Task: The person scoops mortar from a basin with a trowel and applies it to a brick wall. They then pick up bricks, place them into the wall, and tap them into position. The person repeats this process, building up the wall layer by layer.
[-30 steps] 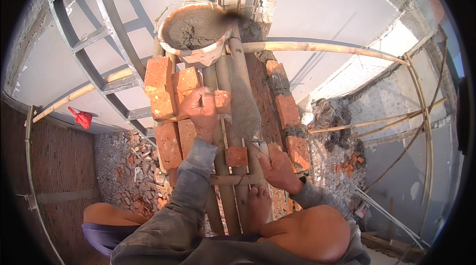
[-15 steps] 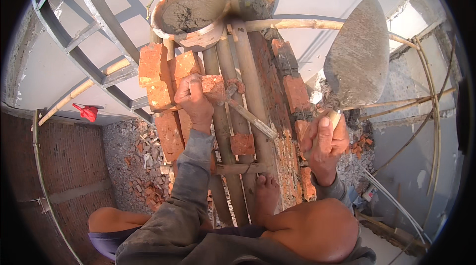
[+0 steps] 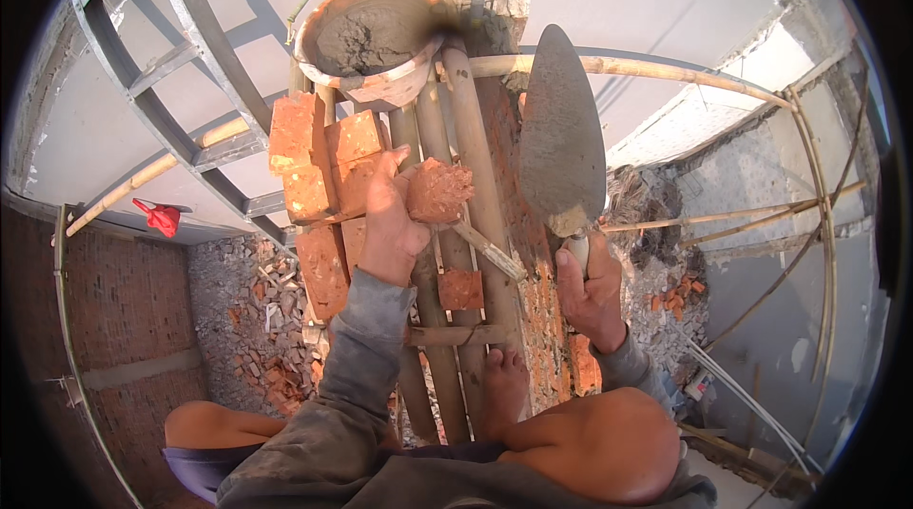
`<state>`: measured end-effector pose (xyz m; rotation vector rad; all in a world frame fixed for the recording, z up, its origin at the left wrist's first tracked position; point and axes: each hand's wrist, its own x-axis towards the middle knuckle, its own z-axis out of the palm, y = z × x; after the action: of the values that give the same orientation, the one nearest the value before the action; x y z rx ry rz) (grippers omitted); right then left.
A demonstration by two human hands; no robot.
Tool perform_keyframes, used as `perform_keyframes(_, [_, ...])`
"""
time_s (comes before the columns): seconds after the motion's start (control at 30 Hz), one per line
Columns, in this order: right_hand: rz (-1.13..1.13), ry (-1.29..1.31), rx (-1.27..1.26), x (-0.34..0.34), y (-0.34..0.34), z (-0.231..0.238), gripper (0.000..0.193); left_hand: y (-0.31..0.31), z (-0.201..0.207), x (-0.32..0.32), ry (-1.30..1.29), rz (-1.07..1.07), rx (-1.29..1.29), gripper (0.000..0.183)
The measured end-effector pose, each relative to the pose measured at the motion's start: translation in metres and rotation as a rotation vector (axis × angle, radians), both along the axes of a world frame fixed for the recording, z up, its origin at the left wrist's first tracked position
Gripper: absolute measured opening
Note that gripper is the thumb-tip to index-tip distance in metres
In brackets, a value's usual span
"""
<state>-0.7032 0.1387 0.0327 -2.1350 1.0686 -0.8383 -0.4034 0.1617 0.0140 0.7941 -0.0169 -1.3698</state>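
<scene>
My left hand (image 3: 388, 224) grips a broken piece of brick (image 3: 440, 191), its rough orange face turned to the right. Below that piece the wooden handle (image 3: 491, 252) of a tool sticks out over the bamboo poles; its head is hidden. In my right hand (image 3: 592, 290) is a trowel (image 3: 563, 128) held by its handle, its broad grey blade pointing away from me beside the brick wall (image 3: 547, 319). Stacked bricks (image 3: 302, 190) stand just left of my left hand. A small brick piece (image 3: 461, 289) lies on the poles nearer to me.
A bucket of wet mortar (image 3: 371, 38) stands at the far end of the bamboo platform (image 3: 475, 138). A metal ladder (image 3: 181, 52) leans at the left. Rubble (image 3: 271, 319) lies below on the left, bamboo poles (image 3: 823, 224) rise at the right. My bare foot (image 3: 504, 381) rests on the platform.
My left hand has turned over with the brick piece, bringing its broken face into view. The trowel has swung left and its blade has tilted, now showing narrower.
</scene>
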Motion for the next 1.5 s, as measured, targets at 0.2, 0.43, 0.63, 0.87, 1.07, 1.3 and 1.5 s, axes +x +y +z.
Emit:
perform_keyframes(0.2, [0.079, 0.004, 0.008, 0.010, 0.015, -0.002, 0.017, -0.005, -0.021, -0.005, -0.290, -0.018, 0.046, 0.024])
perform_keyframes(0.43, [0.076, -0.104, -0.133, 0.007, 0.007, -0.013, 0.020, -0.008, -0.033, -0.017, -0.278, 0.130, 0.172, 0.021])
perform_keyframes(0.63, [0.149, 0.035, 0.023, 0.014, 0.016, -0.042, 0.020, -0.011, -0.044, -0.046, -0.631, 0.356, 0.173, 0.016])
perform_keyframes(0.87, [0.139, 0.089, -0.029, 0.018, 0.013, -0.030, 0.016, -0.011, -0.049, -0.048, -0.922, 0.304, 0.241, 0.019])
perform_keyframes(1.07, [0.119, -0.603, -0.030, 0.015, 0.018, 0.005, 0.013, -0.019, -0.060, -0.040, -0.674, 0.327, 0.292, 0.021])
perform_keyframes(1.3, [0.085, 0.146, 0.047, 0.017, 0.027, -0.016, 0.021, -0.020, -0.062, -0.050, -0.568, 0.267, 0.230, 0.017])
perform_keyframes(1.5, [0.120, -0.140, -0.239, 0.003, 0.021, -0.026, 0.031, -0.017, -0.054, -0.048, -0.335, 0.243, 0.180, 0.012])
